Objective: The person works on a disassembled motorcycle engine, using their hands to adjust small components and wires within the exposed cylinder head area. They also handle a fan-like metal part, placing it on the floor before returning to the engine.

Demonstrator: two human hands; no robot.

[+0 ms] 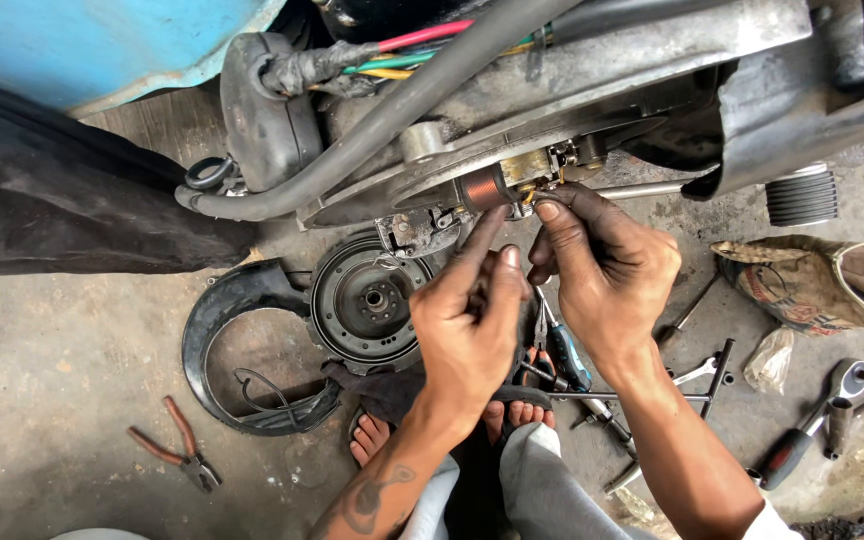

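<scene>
A scooter engine lies opened above me, and a copper-brown coil (484,187) on its stator plate (422,228) is exposed. My left hand (467,325) reaches up with the index finger stretched to the plate just below the coil; I see nothing held in it. My right hand (607,270) is beside it, thumb and fingertips pinched together on a small wire end at the coil's right side (530,193). Both hands are greasy and almost touch each other.
A round flywheel (367,300) and a curved black cover (227,350) lie on the concrete floor at left, with red-handled pliers (177,445). Blue-handled pliers (567,355), a T-wrench (717,370), a ratchet (812,430) and a cloth bag (822,285) lie at right. My sandalled feet (372,435) are below.
</scene>
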